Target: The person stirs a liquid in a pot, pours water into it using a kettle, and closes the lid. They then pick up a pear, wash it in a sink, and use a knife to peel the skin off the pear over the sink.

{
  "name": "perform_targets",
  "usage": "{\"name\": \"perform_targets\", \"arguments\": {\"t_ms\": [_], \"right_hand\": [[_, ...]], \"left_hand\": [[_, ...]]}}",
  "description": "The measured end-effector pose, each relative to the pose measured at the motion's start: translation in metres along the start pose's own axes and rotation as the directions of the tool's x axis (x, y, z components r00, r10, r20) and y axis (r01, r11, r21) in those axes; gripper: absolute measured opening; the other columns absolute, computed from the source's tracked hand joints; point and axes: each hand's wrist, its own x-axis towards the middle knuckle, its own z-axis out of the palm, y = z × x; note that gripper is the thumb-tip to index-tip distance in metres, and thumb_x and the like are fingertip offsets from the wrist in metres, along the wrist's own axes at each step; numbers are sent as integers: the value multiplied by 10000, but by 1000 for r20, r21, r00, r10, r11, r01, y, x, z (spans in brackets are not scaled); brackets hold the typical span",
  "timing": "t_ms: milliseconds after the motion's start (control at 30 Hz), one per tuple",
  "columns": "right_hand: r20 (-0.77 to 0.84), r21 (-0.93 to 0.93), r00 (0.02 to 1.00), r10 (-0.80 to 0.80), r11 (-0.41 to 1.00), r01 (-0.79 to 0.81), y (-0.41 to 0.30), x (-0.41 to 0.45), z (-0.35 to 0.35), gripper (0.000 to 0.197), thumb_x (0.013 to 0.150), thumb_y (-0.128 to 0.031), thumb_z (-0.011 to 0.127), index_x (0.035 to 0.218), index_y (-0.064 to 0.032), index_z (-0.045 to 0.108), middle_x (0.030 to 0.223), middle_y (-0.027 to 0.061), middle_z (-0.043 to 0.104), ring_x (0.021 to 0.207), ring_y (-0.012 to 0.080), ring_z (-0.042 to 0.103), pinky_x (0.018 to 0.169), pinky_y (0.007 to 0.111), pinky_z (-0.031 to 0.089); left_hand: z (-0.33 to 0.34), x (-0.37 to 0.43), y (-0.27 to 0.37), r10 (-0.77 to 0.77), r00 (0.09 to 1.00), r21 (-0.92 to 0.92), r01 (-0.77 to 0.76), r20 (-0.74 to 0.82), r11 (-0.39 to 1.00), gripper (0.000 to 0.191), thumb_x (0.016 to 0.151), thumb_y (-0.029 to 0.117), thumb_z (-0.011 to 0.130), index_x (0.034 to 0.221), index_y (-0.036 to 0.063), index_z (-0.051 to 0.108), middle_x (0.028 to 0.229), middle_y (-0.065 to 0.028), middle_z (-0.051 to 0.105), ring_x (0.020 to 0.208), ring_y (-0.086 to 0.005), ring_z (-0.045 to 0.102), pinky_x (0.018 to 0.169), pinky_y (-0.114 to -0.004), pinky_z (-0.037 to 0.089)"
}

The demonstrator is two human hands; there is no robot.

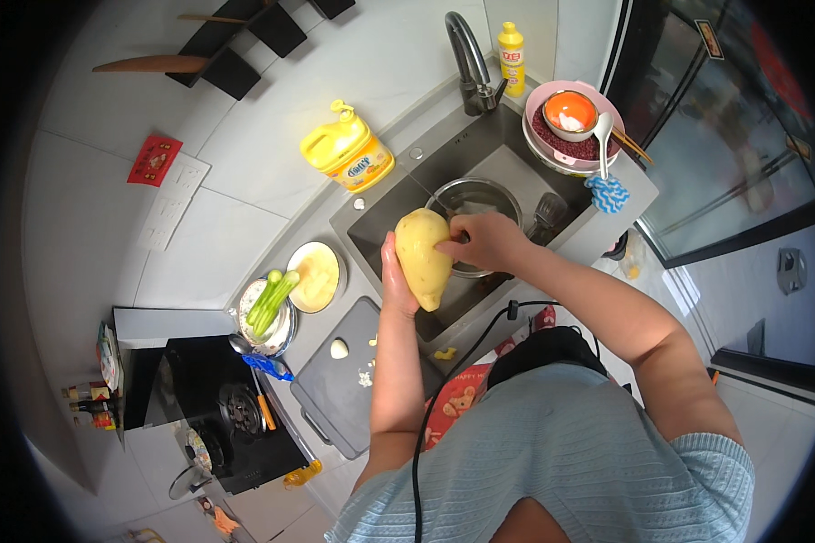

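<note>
A large, peeled, pale yellow root vegetable or gourd is held over the front left of the steel sink. My left hand supports it from the left and below, its fingers partly hidden behind it. At its right side, my right hand touches the surface with bent thumb and fingers; whether anything small is pinched there cannot be told. Behind and below my right hand, a round metal basin with water stands in the sink. A slotted spatula leans to the right of the basin.
Left of the sink lie a grey cutting board with white pieces, a plate and celery-like green stalks on dishes. Beyond are a yellow detergent jug and faucet. A pink colander with bowl stands right. A black cable crosses my front.
</note>
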Motion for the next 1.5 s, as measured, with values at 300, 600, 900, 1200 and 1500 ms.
{"name": "perform_targets", "arguments": {"t_ms": [300, 600, 900, 1200, 1500], "right_hand": [[0, -70, 988, -156, 985, 155, 38, 16, -7, 349, 805, -427, 586, 858, -90, 663, 748, 98, 664, 747, 290, 646, 680, 397, 492], [191, -57, 978, -79, 994, 92, 76, 25, -50, 278, 802, -347, 565, 905, -110, 669, 763, 98, 666, 773, 293, 645, 718, 417, 487], [-24, 21, 1000, 9, 1000, -8, 161, 66, -59, 326, 752, -183, 576, 1058, -75, 599, 966, 184, 645, 921, 339, 618, 791, 424, 485], [403, -685, 881, -247, 557, 470, 170, 189, -140, 168, 726, -129, 641, 875, -69, 691, 872, 128, 679, 852, 277, 664, 694, 387, 517], [382, -821, 919, -99, 421, 386, 185, 252, -154, 263, 774, -178, 640, 1011, -77, 692, 1054, 105, 663, 1083, 264, 572, 1004, 453, 306]], "left_hand": [[18, 21, -3, -16, 1000, 230, 19, -15, 973, 711, 883, 636, 336, 1244, 47, 505, 1106, -163, 619, 868, -294, 651, 676, -411, 564], [45, 55, -29, -92, 993, 195, 104, -69, 975, 700, 876, 638, 359, 1232, 56, 512, 1071, -164, 628, 843, -315, 649, 666, -421, 565], [38, 108, -66, 55, 995, -72, -61, -85, 996, 643, 873, 508, 524, 1309, 42, 442, 1182, -168, 586, 995, -338, 613, 849, -435, 528], [50, 156, -53, 164, 985, 333, -138, -51, 933, 741, 744, 143, 737, 1361, 79, 332, 1227, -123, 519, 1121, -274, 536, 961, -407, 454], [73, 186, -64, 155, 987, 418, -129, -30, 900, 804, 706, 87, 765, 1374, 116, 319, 1191, -69, 518, 1103, -209, 515, 938, -356, 439]]}}
